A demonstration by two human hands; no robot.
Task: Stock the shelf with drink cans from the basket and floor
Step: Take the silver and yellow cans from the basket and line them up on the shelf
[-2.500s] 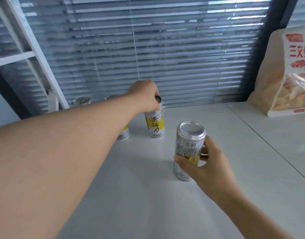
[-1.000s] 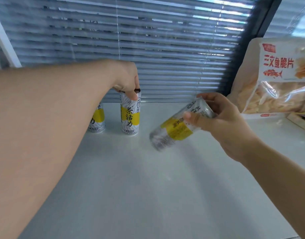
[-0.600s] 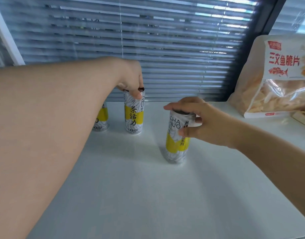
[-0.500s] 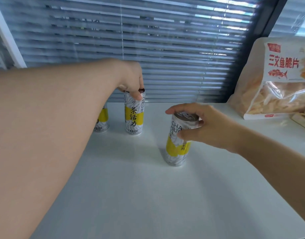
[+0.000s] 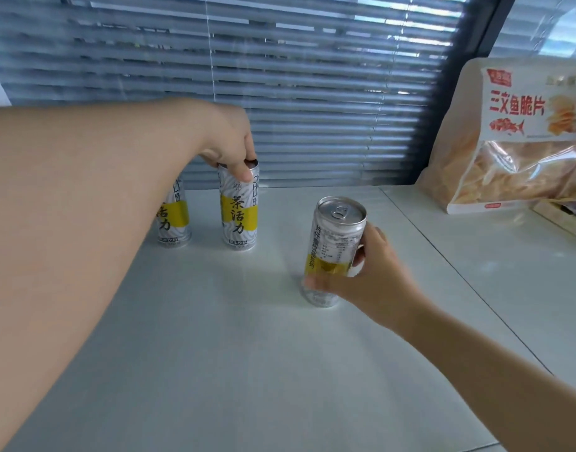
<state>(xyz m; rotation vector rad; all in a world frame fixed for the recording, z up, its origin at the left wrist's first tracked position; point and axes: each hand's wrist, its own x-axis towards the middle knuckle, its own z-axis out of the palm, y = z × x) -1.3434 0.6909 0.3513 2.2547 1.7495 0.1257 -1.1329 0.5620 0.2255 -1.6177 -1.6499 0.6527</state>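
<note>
A forearm (image 5: pixel 101 207) hides part of the far-left can (image 5: pixel 174 220); the snack bag (image 5: pixel 515 141) is cut off at right. The left hand (image 5: pixel 228 148) pinches the middle can (image 5: pixel 239 210) at its rim. The right hand (image 5: pixel 374 278) grips the near can (image 5: pixel 332 249), its base blurred, on a white shelf (image 5: pixel 247 370) before blinds (image 5: pixel 312 93).

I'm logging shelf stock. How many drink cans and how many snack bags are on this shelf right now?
Drink cans: 3 (front can, middle can, left can)
Snack bag: 1
Total: 4
</note>
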